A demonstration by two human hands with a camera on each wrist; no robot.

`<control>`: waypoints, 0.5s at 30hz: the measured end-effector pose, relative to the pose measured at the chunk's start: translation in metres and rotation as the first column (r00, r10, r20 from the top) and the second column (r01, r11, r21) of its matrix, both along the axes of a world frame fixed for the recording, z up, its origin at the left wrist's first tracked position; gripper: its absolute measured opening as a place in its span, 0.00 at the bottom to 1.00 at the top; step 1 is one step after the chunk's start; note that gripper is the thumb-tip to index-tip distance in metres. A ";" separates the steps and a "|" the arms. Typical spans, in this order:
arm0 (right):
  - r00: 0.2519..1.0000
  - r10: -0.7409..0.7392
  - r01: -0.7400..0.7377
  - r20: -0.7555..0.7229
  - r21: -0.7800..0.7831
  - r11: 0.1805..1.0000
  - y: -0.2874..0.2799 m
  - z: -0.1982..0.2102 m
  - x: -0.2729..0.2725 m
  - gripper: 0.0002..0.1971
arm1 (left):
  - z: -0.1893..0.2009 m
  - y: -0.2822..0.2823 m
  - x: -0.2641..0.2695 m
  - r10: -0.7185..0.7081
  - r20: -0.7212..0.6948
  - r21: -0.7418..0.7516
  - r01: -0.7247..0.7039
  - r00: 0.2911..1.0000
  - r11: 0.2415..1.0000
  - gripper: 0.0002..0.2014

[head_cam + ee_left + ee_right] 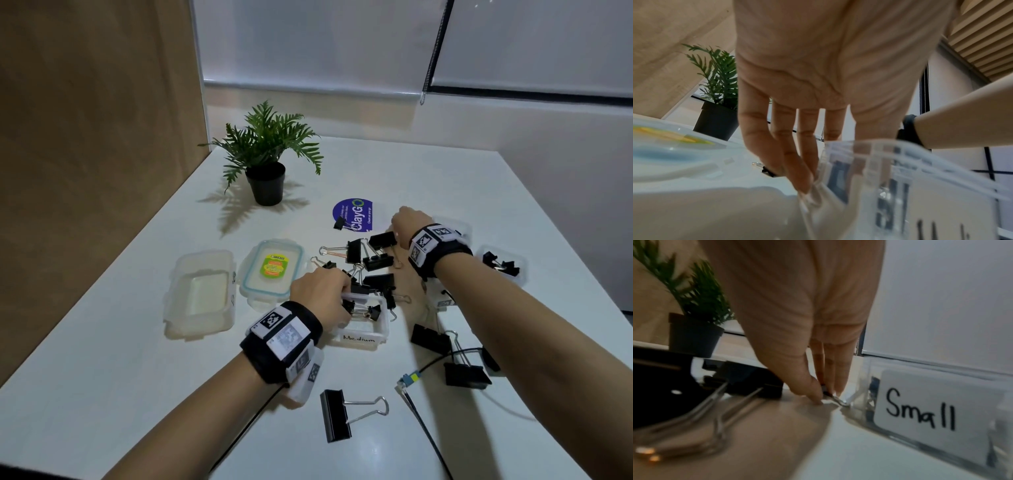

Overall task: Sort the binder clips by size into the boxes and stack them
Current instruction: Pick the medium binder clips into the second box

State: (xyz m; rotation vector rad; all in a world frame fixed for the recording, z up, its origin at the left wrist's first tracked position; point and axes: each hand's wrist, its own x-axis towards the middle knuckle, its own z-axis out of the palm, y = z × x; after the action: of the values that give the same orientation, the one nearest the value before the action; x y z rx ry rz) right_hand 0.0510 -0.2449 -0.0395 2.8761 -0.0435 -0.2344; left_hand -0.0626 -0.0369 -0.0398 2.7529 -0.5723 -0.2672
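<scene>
Head view: on a white table (120, 394), the left hand (320, 287) reaches into the box labelled Medium (370, 329), beside loose black binder clips (371, 262); the right hand (409, 221) reaches past them.

Left wrist view: fingers (797, 170) extend straight down at the clear box's rim, and whether they hold a clip I cannot tell.

Right wrist view: thumb and fingertips (813, 392) pinch a small clip (833, 396) on the table just beside the box labelled Small (920, 410). Sorting is midway; next, that clip likely needs lifting over the wall
</scene>
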 end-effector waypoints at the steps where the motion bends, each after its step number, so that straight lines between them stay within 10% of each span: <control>1: 1.000 -0.008 0.008 0.007 -0.035 0.999 0.003 0.003 -0.002 0.12 | 0.000 0.000 0.000 0.000 0.001 -0.002 0.000 1.000 1.000 0.11; 9: 0.989 -0.106 0.104 0.100 0.022 0.994 0.005 0.023 -0.029 0.15 | -0.001 0.001 0.000 0.010 -0.002 -0.008 -0.010 1.000 1.000 0.11; 15: 0.946 -0.197 0.062 0.260 0.450 0.891 0.000 0.046 -0.065 0.16 | -0.002 0.004 0.003 0.023 -0.011 -0.029 -0.024 1.000 0.999 0.13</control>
State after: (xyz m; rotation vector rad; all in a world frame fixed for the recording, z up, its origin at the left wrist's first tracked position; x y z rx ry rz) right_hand -0.0140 -0.2452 0.0065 3.3373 -0.2766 0.2016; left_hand -0.0598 -0.0331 -0.0419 2.7268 -0.5368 -0.2654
